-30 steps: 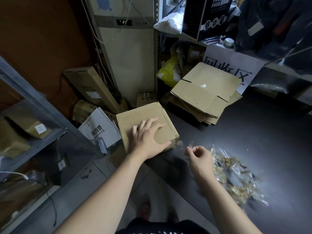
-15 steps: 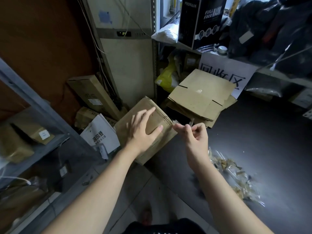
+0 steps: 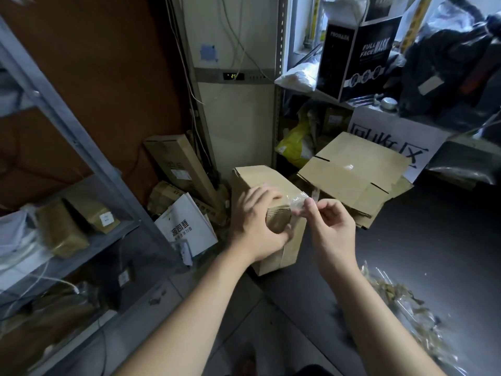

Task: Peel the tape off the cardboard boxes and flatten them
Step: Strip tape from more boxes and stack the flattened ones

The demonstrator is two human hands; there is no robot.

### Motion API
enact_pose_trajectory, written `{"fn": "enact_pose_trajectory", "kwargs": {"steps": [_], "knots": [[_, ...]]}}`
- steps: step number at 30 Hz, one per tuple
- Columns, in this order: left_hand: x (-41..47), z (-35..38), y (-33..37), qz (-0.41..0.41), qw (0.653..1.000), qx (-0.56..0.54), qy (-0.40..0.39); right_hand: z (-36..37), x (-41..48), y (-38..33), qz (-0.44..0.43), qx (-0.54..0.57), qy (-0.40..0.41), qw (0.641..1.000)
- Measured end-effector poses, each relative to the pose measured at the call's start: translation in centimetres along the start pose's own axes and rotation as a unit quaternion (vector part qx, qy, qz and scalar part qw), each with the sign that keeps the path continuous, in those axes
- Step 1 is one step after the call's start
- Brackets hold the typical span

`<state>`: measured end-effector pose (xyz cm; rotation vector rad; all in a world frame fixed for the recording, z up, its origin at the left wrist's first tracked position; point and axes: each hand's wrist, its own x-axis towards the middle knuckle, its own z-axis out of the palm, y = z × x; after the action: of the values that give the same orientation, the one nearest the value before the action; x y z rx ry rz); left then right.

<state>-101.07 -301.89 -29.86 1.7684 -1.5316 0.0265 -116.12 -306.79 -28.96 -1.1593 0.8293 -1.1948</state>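
Note:
A small brown cardboard box (image 3: 264, 180) stands tilted on the left edge of the dark table (image 3: 433, 253). My left hand (image 3: 257, 223) grips its near top corner, fingers curled over the edge. My right hand (image 3: 329, 229) pinches a strip of clear tape (image 3: 299, 203) that is partly lifted off the box's right side. Behind the box lies a stack of flattened cardboard boxes (image 3: 352, 175).
A heap of peeled tape scraps (image 3: 406, 302) lies on the table at the right. Metal shelving (image 3: 81, 164) with boxes stands at the left. Cardboard and a white bag (image 3: 187, 223) lean on the floor. A black mask box (image 3: 355, 55) stands on the back shelf.
The box went from lying flat to tilted up on the table edge. My left hand shifted onto its corner. My right hand came up from the table and took hold of the tape.

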Motion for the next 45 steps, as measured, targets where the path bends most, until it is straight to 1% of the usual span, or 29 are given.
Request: {"fn": "enact_pose_trajectory", "kwargs": {"steps": [4, 6, 8, 10, 13, 15, 18, 20, 22, 25, 27, 29, 32, 34, 36, 37, 40, 45], "knots": [[-0.7, 1.0, 0.4, 0.034, 0.998, 0.047, 0.023, -1.0, -0.6, -0.1, 0.013, 0.0, -0.004, 1.0], [-1.3, 1.7, 0.3, 0.024, 0.998, 0.045, 0.044, -1.5, -0.9, -0.2, 0.025, 0.0, -0.009, 1.0], [-1.7, 2.1, 0.0, 0.002, 0.998, 0.013, 0.06, -1.9, -1.2, 0.0, 0.038, 0.005, -0.016, 0.999], [-2.2, 2.2, -0.4, -0.004, 0.999, 0.001, 0.048, -2.1, -1.6, 0.4, 0.042, -0.016, -0.022, 0.999], [-3.1, 2.8, -0.2, 0.016, 0.999, 0.007, 0.042, -2.8, -1.9, 0.5, 0.059, -0.06, -0.011, 0.996], [-3.7, 2.8, -0.3, 0.002, 0.999, 0.011, 0.047, -3.5, -1.7, 0.2, 0.061, -0.083, 0.009, 0.995], [-4.4, 2.3, -0.8, -0.018, 0.998, 0.026, 0.056, -4.5, -1.5, -0.3, 0.072, -0.083, 0.034, 0.993], [-4.8, 2.5, -0.7, -0.016, 0.998, 0.038, 0.054, -4.8, -1.8, -0.2, 0.09, -0.106, 0.032, 0.99], [-5.2, 3.0, -0.4, -0.011, 0.997, 0.051, 0.051, -4.9, -2.3, 0.3, 0.102, -0.158, 0.012, 0.982], [-5.8, 3.6, -0.2, -0.003, 0.997, 0.049, 0.055, -5.1, -2.1, 0.9, 0.092, -0.241, -0.002, 0.966], [-5.6, 3.5, 0.3, -0.003, 0.997, 0.046, 0.064, -4.8, -1.5, 1.1, 0.069, -0.299, -0.012, 0.951], [-5.1, 3.3, 1.1, -0.008, 0.996, 0.071, 0.06, -4.4, -1.1, 1.2, 0.045, -0.346, -0.024, 0.937], [-4.2, 2.9, 1.8, -0.018, 0.995, 0.097, 0.032, -4.2, -0.5, 1.1, 0.038, -0.358, -0.027, 0.933], [-4.1, 2.8, 1.6, -0.034, 0.994, 0.102, 0.021, -4.5, -0.3, 0.9, 0.03, -0.381, -0.025, 0.924], [-4.2, 2.8, 1.5, -0.044, 0.993, 0.107, 0.02, -4.7, -0.3, 0.9, 0.002, -0.406, -0.028, 0.913], [-4.3, 2.8, 1.5, -0.043, 0.993, 0.106, 0.021, -4.6, -0.5, 0.9, -0.004, -0.402, -0.03, 0.915], [-4.2, 2.7, 1.6, -0.041, 0.994, 0.095, 0.02, -4.1, -1.2, 1.0, -0.009, -0.392, -0.031, 0.919], [-3.9, 3.2, 1.8, -0.061, 0.993, 0.095, 0.033, -4.1, -0.9, 1.4, -0.004, -0.427, -0.003, 0.904]]}}
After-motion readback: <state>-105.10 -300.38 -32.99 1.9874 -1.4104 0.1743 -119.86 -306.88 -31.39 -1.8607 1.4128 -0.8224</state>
